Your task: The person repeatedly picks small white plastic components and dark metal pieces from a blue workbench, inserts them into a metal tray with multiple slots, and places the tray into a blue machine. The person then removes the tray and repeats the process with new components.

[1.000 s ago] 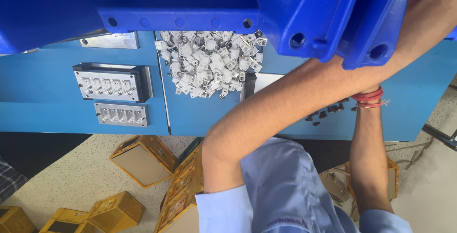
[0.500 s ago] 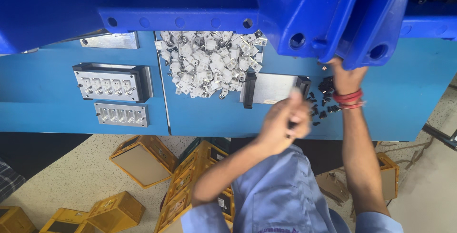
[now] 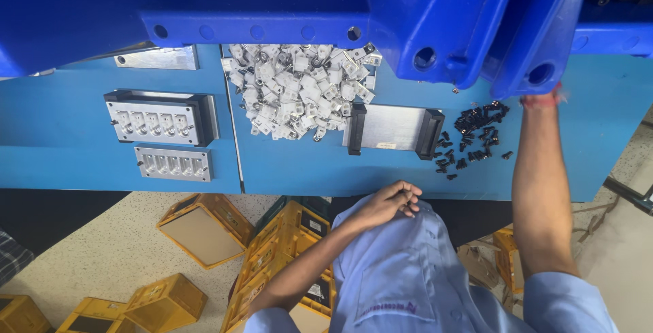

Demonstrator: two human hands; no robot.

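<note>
Dozens of small black screws [image 3: 473, 136] lie scattered on the blue table [image 3: 306, 170], near the right forearm; that hand is hidden behind the blue bin [image 3: 476, 20], fingers untellable. Left hand [image 3: 388, 204] rests loosely curled, empty. Screws look light, hard, best pinched singly.

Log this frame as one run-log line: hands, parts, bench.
left hand: curled at chest, contents unclear | right hand: hidden behind blue bin | metal clips: heaped on bench | black screws: scattered
</note>
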